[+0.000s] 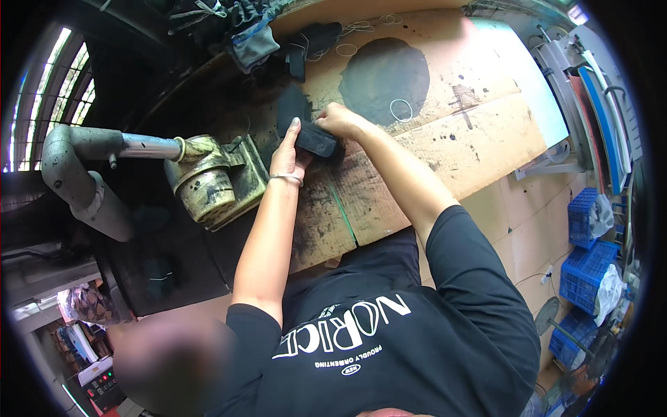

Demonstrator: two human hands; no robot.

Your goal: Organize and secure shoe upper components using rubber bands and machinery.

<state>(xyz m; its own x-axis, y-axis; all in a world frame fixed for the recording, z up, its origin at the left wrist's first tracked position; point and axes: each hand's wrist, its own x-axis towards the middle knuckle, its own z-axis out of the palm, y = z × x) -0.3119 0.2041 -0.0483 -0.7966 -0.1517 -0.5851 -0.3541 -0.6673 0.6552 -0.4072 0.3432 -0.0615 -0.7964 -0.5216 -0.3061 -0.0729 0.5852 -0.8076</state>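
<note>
My left hand (288,149) is closed around a black, block-shaped bundle (318,142), with the thumb pointing up along its side. The fingers of my right hand (338,121) are curled together at the bundle's far right edge. Whatever they pinch, if anything, is too small or hidden to make out. Just beyond my hands lies another dark, flat piece (292,104) on the cardboard-covered table (479,132). To the right of my right hand is a loose pale band (401,110), lying at the edge of a dark round patch (385,76).
Left of my forearm stands a stained cream-coloured machine housing (205,184) joined to a grey pipe (76,149). Grey-blue gloves (253,48), dark pieces (297,61) and more pale bands (346,49) lie at the far side. Blue crates (590,274) stand on the floor at right.
</note>
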